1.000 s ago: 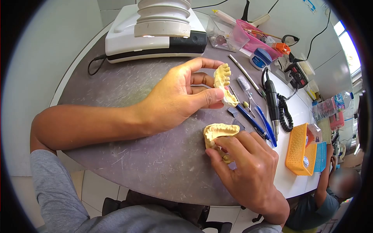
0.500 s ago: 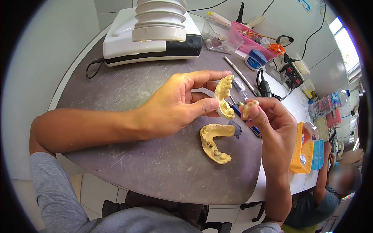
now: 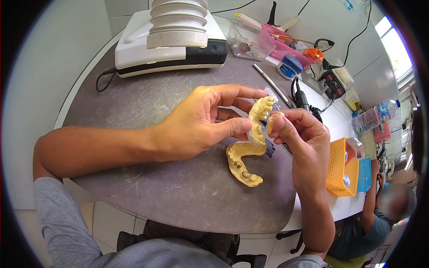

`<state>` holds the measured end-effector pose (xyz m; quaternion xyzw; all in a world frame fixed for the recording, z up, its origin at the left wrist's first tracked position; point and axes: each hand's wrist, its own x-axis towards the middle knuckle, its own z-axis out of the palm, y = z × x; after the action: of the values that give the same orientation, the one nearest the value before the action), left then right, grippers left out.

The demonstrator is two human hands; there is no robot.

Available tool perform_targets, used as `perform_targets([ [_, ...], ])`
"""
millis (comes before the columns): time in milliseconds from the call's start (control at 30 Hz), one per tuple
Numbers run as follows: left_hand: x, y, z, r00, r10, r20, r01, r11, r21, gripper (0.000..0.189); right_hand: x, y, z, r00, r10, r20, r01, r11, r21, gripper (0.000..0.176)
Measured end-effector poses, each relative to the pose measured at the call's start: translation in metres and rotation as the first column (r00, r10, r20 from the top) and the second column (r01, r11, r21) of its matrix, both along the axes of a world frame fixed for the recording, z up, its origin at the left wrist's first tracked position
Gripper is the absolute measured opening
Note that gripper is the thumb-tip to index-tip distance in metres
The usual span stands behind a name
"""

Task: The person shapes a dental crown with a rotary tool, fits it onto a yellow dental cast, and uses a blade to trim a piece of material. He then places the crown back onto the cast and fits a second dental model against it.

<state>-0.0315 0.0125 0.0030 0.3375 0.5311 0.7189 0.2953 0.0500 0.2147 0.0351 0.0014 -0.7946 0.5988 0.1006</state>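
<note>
The head view is showing the desk (image 3: pixel 178 196), with the U-cast (image 3: pixel 234 161) lying on it. Well to the right of the U-cast and a little nearer, a co-worker (image 3: pixel 357 239) is appearing in a dark top. Far beyond the U-cast and to its left, a white machine (image 3: pixel 138 35) is standing, with a ribbed hose (image 3: pixel 178 20) hanging over it.

Just beyond the U-cast, the hands are working near each other but apart. The left hand (image 3: pixel 214 116), to the far left of it, is pinching the held cast between thumb and fingers; the right hand (image 3: pixel 299 138), to its right, is pinching a tooth piece between thumb and fingertips.

Right of the U-cast, an orange basket (image 3: pixel 336 172) is standing, a blue basket (image 3: pixel 364 176) sitting farther out. Far beyond and right of it, a pink basket (image 3: pixel 278 52) is holding mixed tools, and a bottle (image 3: pixel 377 115) is lying tilted. The held cast (image 3: pixel 258 117) is rising on end over the U-cast's far end; whether they are touching I cannot tell. Beyond and right of the U-cast, a jar (image 3: pixel 289 67) is standing and a handpiece (image 3: pixel 301 100) is lying. The tooth piece (image 3: pixel 269 127) is hovering above and right of the U-cast, just beside the other.
</note>
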Motion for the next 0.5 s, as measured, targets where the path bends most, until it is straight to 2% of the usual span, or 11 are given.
perform_targets([
  [500, 0.0002, -0.0004, 0.0010, 1.000, 0.021, 0.005, -0.021, 1.000, -0.021, 0.054, 0.0006, 0.0000, -0.0010, 0.999, 0.020, 0.050, -0.018, 0.999, -0.039, 0.028],
])
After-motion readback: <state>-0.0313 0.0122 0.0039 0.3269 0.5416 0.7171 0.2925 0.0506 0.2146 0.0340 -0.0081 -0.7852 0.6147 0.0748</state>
